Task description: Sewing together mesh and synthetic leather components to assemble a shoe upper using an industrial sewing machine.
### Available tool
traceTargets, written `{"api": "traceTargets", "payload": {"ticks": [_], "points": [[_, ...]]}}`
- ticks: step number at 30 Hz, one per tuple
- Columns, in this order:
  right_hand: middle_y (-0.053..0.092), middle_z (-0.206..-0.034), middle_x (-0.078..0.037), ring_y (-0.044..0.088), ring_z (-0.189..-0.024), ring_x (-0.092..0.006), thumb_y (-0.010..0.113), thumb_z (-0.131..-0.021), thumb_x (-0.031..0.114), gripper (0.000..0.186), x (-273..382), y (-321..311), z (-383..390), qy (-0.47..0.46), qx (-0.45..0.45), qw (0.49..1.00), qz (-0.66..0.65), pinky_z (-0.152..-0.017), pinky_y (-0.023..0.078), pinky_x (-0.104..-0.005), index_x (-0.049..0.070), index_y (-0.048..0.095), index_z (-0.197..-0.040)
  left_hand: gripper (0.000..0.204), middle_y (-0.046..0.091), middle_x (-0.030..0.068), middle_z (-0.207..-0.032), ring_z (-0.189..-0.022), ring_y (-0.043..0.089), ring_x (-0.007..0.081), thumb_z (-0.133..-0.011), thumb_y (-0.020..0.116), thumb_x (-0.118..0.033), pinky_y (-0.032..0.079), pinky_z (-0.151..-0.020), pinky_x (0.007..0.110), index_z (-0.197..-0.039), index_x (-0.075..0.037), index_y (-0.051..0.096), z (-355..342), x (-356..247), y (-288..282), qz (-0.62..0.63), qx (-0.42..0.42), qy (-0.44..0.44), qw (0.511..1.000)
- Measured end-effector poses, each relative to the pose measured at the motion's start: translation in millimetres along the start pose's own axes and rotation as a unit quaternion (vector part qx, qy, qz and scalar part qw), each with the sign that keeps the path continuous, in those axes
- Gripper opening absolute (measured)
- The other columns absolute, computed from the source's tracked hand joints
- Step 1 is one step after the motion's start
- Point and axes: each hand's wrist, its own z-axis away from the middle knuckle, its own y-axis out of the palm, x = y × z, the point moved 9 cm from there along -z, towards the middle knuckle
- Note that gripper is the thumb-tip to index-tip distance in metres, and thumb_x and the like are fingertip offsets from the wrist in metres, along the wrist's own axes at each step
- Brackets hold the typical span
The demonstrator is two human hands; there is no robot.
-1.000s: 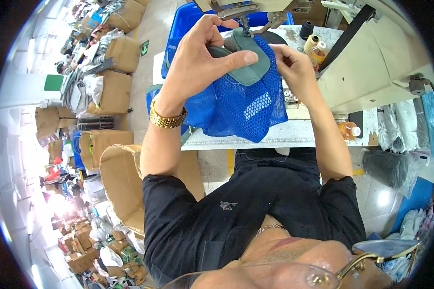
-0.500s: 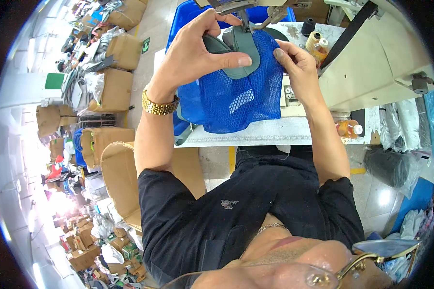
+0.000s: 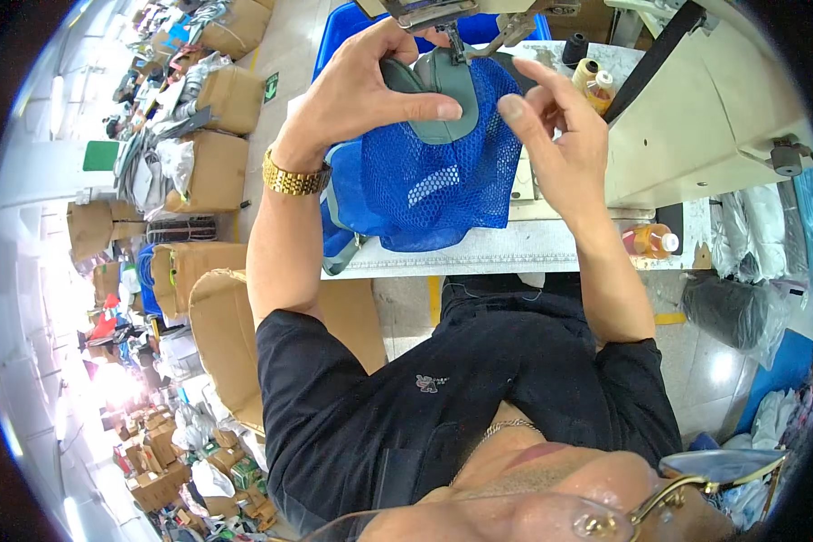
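My left hand (image 3: 341, 101) grips a grey-green padded fabric piece (image 3: 454, 90) with a rounded edge, its thumb lying on top and the fingers partly hidden behind. Blue mesh fabric (image 3: 406, 221) hangs from under this piece toward the table's front edge. The piece's far edge lies at the presser foot (image 3: 462, 47) of a sewing machine (image 3: 709, 126). To the right of the mesh, my right hand (image 3: 565, 140) holds its thumb and fingers apart, with nothing seen between them.
Thread cones (image 3: 585, 72) and an orange-filled bottle (image 3: 600, 90) stand beside the machine. Another bottle (image 3: 652, 241) lies at the table's right front. A blue bin (image 3: 341, 32) sits behind the table (image 3: 515, 259). Cardboard boxes (image 3: 221, 312) crowd the left floor.
My right hand has let go of the mesh edge, its fingers now spread. The mesh and grey-green piece have shifted slightly left. My left hand keeps its grip.
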Motion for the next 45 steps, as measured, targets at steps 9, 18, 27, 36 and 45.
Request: {"api": "traceTargets", "payload": {"ticks": [9, 18, 27, 36, 45], "points": [[0.061, -0.061, -0.004, 0.053, -0.056, -0.0048, 0.079, -0.084, 0.021, 0.063, 8.4, 29.8, 7.5, 0.054, 0.064, 0.986, -0.145, -0.052, 0.041, -0.0207, -0.003, 0.051, -0.135, 0.06, 0.059, 0.0022, -0.079, -0.066, 0.045, 0.0074, -0.063, 0.091, -0.045, 0.038, -0.057, 0.024, -0.087, 0.0, 0.059, -9.6, 12.5, -3.3, -0.052, 0.028, -0.017, 0.998], [0.064, -0.064, -0.005, 0.056, -0.058, -0.0055, 0.076, -0.085, 0.015, 0.064, 9.9, 40.5, 7.0, 0.066, 0.055, 0.977, -0.194, -0.053, 0.042, -0.021, -0.002, 0.047, -0.139, 0.064, 0.06, 0.0056, -0.104, -0.093, 0.05, 0.012, -0.066, 0.09, -0.031, 0.04, -0.081, 0.03, -0.111, -0.001, 0.057, -21.2, -3.5, -3.3, 0.042, 0.062, -0.017, 0.997], [0.063, -0.071, -0.003, 0.06, -0.063, -0.0081, 0.07, -0.089, 0.006, 0.057, 16.6, 46.7, 5.1, 0.07, 0.076, 0.975, -0.198, -0.059, 0.047, -0.0196, -0.003, 0.045, -0.14, 0.074, 0.061, 0.0087, -0.127, -0.116, 0.054, 0.0161, -0.069, 0.089, -0.019, 0.042, -0.102, 0.035, -0.133, -0.002, 0.055, -29.7, -15.2, -6.8, 0.12, 0.092, -0.018, 0.988], [0.064, -0.067, -0.004, 0.059, -0.06, -0.0062, 0.071, -0.086, 0.005, 0.057, 10.2, 44.0, -3.2, 0.091, 0.052, 0.966, -0.237, -0.055, 0.045, -0.0198, -0.004, 0.047, -0.137, 0.065, 0.063, 0.0017, -0.104, -0.097, 0.059, 0.0128, -0.07, 0.09, -0.022, 0.048, -0.09, 0.029, -0.125, -0.004, 0.059, -11.9, 22.6, -8.6, 0.081, 0.037, -0.074, 0.993], [0.063, -0.067, -0.003, 0.058, -0.06, -0.006, 0.071, -0.088, 0.012, 0.053, 10.6, 39.7, -17.3, 0.054, 0.062, 0.975, -0.205, -0.055, 0.045, -0.0203, -0.005, 0.051, -0.134, 0.049, 0.068, 0.0035, -0.098, -0.088, 0.061, 0.0081, -0.075, 0.086, -0.027, 0.051, -0.078, 0.024, -0.11, 0.001, 0.066, -10.5, 8.8, -10.7, 0.107, -0.035, -0.015, 0.994]]}}
